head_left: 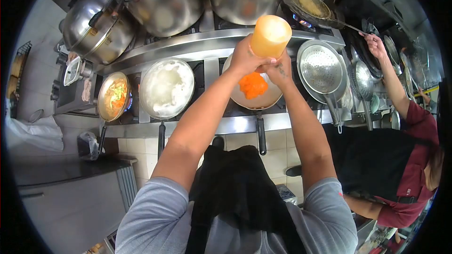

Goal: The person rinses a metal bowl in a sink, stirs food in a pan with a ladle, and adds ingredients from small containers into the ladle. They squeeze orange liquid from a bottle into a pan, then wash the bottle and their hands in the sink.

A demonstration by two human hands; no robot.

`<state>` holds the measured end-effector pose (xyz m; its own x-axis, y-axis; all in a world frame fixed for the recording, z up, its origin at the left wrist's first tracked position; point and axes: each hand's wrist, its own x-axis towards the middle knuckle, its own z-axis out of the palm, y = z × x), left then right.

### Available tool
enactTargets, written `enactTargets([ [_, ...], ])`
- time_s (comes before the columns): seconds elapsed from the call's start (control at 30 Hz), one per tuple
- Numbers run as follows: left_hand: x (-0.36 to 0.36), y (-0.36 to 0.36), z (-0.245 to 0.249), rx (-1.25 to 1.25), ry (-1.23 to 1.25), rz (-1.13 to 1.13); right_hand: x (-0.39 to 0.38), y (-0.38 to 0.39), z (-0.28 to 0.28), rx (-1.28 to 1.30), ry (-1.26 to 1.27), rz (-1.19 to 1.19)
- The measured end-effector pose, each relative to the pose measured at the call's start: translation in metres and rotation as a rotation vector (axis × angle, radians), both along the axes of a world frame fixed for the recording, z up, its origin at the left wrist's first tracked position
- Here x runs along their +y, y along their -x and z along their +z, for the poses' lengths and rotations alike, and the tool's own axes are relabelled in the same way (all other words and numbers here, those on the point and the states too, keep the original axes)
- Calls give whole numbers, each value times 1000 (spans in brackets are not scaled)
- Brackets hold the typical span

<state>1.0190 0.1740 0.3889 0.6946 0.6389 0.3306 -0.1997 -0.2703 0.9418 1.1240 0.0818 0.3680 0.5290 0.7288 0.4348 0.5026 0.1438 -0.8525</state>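
**Upended tub [270,35] clasped in both grips**

The left grip [247,60] and right grip [278,69] are closed side by side around the lower end of the orange-tinted tub, which rises just above them. Directly below both grips, orange paste [253,85] lies in a frying pan [261,102].

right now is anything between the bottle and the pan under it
Nothing visible does. The left hand and right hand grip the bottle directly over the pan, and only orange sauce lies in the pan below.
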Motion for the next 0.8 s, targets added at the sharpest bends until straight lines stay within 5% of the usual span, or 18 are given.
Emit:
enactTargets([
  [0.53,-4,-7,-36,-93,76,180,1,-13,-9,-32,37,111],
  [0.63,-10,-11,-29,-101,59,328,6,9,1,137,-22,129],
  [0.7,-17,-15,-22,-120,37,377,13,15,-3,-340,-60,-151],
  [0.8,-24,-10,-11,-93,2,438,16,19,-1,-180,-75,-102],
])
